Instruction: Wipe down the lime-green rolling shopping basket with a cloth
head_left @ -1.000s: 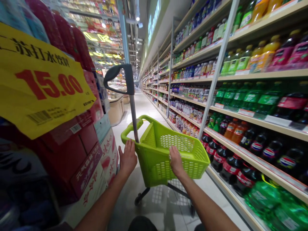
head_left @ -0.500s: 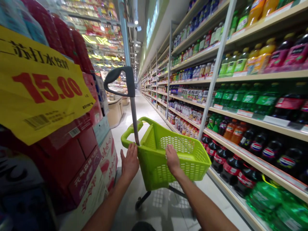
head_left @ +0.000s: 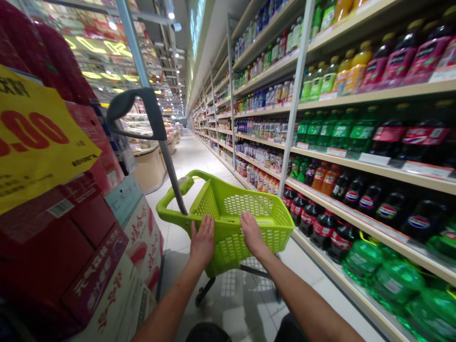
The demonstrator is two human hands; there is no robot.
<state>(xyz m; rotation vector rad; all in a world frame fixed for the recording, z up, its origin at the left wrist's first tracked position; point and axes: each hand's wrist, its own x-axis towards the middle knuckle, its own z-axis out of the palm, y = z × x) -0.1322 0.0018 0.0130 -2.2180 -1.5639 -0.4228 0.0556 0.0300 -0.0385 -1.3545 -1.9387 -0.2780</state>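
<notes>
The left hand (head_left: pixel 203 241) lies against the near side of the green shopping cart (head_left: pixel 228 248), fingers straight and pointing up. The right hand (head_left: pixel 251 232) is at the cart's near rim, fingers extended and close together; neither hand is clasped around anything, and how hard they press I cannot tell. The cart stands on the floor just in front of the person, turned sideways, with a small wheel (head_left: pixel 200 298) showing below. Its basket looks like stiff, smooth plastic, probably light and hardly fragile, though flat palms could slip on it and the wheels likely let it roll or swivel easily. The green handle (head_left: pixel 162 209) at the left end, or the rim, seems the surest hold; the tall grey pole (head_left: pixel 170 173) might tip it. Beside the cart are stacked cartons (head_left: pixel 142 237) on the left and bottle shelves (head_left: pixel 377 161) on the right; farther off is a rounded counter (head_left: pixel 151 172).
</notes>
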